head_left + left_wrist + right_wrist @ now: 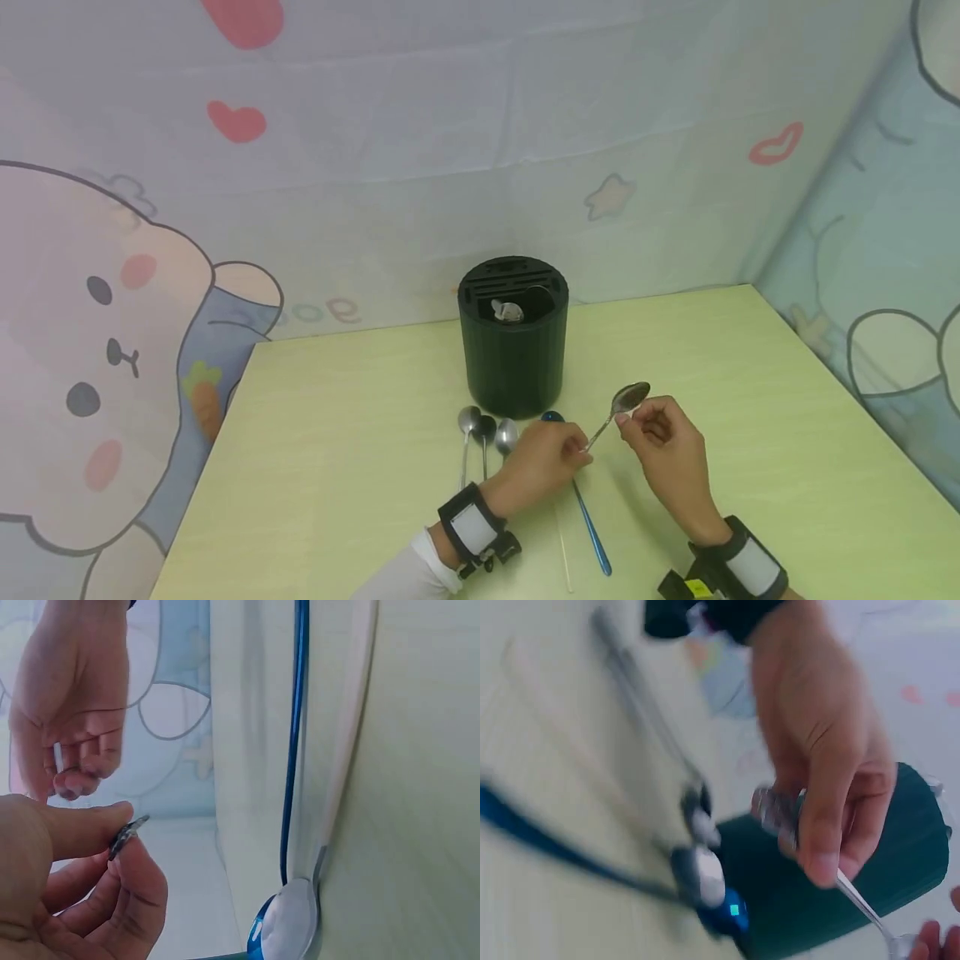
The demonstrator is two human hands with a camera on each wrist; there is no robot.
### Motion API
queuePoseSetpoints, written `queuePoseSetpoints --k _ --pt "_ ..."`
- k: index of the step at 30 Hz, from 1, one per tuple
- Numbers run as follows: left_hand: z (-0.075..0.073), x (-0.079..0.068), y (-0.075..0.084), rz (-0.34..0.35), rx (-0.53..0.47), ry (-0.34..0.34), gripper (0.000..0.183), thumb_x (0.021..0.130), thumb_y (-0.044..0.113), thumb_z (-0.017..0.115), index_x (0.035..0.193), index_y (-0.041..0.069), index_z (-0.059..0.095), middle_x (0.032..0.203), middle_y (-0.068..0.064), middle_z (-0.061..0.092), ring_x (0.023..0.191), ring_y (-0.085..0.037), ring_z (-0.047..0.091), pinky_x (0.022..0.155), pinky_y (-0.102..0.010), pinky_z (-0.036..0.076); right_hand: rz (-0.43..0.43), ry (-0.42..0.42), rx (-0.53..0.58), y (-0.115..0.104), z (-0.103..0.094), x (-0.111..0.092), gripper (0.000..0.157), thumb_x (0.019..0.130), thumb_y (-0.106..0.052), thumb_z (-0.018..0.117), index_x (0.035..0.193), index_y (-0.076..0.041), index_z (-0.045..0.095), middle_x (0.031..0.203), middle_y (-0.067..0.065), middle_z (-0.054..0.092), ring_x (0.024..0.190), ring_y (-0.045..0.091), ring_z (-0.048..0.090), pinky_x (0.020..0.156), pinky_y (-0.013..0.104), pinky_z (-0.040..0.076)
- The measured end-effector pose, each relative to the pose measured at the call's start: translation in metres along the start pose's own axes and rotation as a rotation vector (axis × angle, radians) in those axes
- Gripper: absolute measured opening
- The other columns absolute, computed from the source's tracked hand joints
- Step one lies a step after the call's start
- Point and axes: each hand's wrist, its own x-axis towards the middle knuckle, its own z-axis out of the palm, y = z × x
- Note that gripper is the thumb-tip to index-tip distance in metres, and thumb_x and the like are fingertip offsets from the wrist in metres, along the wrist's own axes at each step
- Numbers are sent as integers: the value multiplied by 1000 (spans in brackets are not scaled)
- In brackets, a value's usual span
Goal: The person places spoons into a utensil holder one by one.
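A silver spoon (630,397) is held above the table between two hands. My left hand (536,467) pinches its handle between thumb and forefinger; the handle's patterned end (129,836) sticks out past the fingertips. At the bowl end, my right hand (671,454) pinches the spoon with thumb and fingers. Beneath the left hand lie a blue spoon (592,533) and a silver-bowled spoon (291,922) with a pale handle. Left of these are another silver spoon (468,418) and a dark-looking one (485,429), handles partly hidden by the left arm.
Behind the spoons stands a dark green cylindrical utensil holder (513,367) with a slotted top. Something silver (508,312) shows in its opening. The pale yellow-green table (337,433) meets a printed cloth backdrop (390,167) at the back.
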Motion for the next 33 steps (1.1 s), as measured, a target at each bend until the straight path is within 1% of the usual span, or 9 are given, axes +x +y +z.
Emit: queuePoseSetpoints --k 3,5,7,9,12,16,22,30,33 --pt "-2 -1 0 0 -33 32 12 89 21 73 96 11 71 85 3 72 73 2 58 65 -9 45 300 12 258 -2 -2 2 23 97 -21 64 104 -6 47 93 -7 57 82 2 59 75 14 51" --pt "-4 -2 1 4 -51 45 12 89 21 72 96 11 71 84 3 72 72 2 56 64 -9 44 429 -11 369 -2 -4 3 26 99 -29 59 111 -10 45 99 -10 54 91 4 56 81 15 48" --pt "-4 -2 1 10 -58 52 12 89 22 72 96 11 71 82 4 71 70 3 55 64 -9 43 512 -79 424 -2 -5 4 32 100 -36 56 121 -13 46 106 -13 52 100 3 54 89 15 47" --pt "-4 -2 1 17 -62 51 12 90 22 72 96 12 71 81 4 71 69 4 54 63 -9 43 561 -150 457 -1 -6 5 36 100 -38 55 127 -15 48 111 -15 54 104 1 55 93 17 47" --pt "-3 -2 1 20 -82 40 13 90 22 71 97 12 72 81 5 71 69 5 54 62 -9 43 598 -202 494 0 -5 4 31 99 -37 58 123 -18 58 110 -18 59 105 0 58 95 19 48" --pt "-4 -2 1 30 -119 26 13 91 22 70 99 11 72 82 4 72 69 6 56 62 -8 45 597 -201 544 -1 -3 2 17 97 -31 62 111 -22 67 103 -17 64 101 0 62 94 20 49" --pt "-6 -3 2 67 -160 38 14 94 21 67 101 10 71 87 2 73 73 6 57 65 -7 46 530 -224 567 -5 -1 3 11 97 -26 62 106 -22 67 101 -13 63 97 2 63 90 19 52" --pt "-27 -3 10 108 -241 137 13 97 19 62 100 12 72 89 2 74 75 5 61 68 -9 49 343 -266 560 -25 -1 16 14 98 -22 61 106 -11 64 94 -8 65 91 4 64 87 20 55" --pt "-38 -4 14 117 -282 178 12 96 17 63 102 11 71 89 1 73 75 3 61 68 -10 50 253 -290 506 -38 0 24 20 99 -21 60 108 -4 61 91 -7 66 90 5 64 86 21 55"
